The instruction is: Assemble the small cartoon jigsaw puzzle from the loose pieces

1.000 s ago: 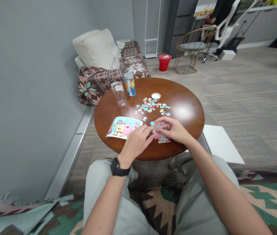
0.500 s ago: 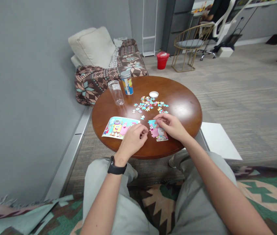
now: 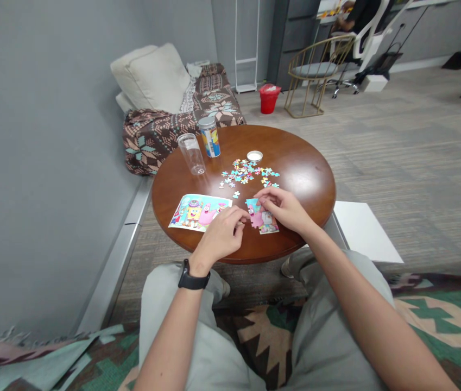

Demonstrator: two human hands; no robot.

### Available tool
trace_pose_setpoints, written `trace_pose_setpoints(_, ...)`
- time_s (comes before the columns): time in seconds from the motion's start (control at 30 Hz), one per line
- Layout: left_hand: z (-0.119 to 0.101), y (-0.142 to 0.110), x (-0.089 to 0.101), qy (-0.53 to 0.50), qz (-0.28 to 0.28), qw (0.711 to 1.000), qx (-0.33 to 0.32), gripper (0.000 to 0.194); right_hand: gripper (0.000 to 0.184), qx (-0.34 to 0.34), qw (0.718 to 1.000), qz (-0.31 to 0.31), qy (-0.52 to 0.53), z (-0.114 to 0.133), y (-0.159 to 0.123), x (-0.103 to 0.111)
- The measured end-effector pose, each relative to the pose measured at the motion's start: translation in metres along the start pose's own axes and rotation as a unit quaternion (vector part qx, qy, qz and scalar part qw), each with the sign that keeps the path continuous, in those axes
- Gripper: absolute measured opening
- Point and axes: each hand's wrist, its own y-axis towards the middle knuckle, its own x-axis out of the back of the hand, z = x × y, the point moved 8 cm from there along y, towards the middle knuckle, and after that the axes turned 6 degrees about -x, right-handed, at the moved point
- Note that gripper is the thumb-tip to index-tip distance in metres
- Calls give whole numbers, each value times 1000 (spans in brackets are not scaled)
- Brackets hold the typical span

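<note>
Jigsaw section: a partly joined block (image 3: 256, 219) lies flat on the round wooden surface (image 3: 303, 146), between the two hands, its left edge knobbed and unfinished.
Left hand: it has drawn back from the block since a second ago, when both hands met over it; now it sits just beside that left edge, partly over the printed picture sheet (image 3: 193, 213). Its fingers are loosely curled, with no piece visible in them; I cannot tell whether one is hidden.
Right hand: it (image 3: 286, 209) stays at the block's upper right, thumb and fingers bunched close together; whether they pinch a piece or only steady the block, I cannot tell.
What the change means: the pink left part of the block is uncovered, so its open edge can be compared with the sheet; joining appears paused.
Loose jigsaw pieces: heaped (image 3: 242, 172) beyond the hands, one single piece (image 3: 236, 194) lying nearer.
Far side: shallow round lid (image 3: 254, 156), clear tumbler (image 3: 192, 155), printed canister (image 3: 211, 140).
</note>
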Motion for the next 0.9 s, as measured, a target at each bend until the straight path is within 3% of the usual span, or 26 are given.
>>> trace_pose_setpoints(0.23,-6,1,2,19,-28,999,-36,25,21,-5,1000,-10,20,0,0,2)
trace_pose_setpoints(0.4,-2,0,1,21,-38,999,-27,27,17,-1,998,-51,29,-3,1,9)
trace_pose_setpoints(0.73,3,0,-1,40,-35,998,-13,22,12,-32,972,-221,77,-22,1,41)
trace_pose_setpoints(0.9,-1,-2,-2,45,-21,998,-28,21,10,-60,954,-291,40,-31,-2,53)
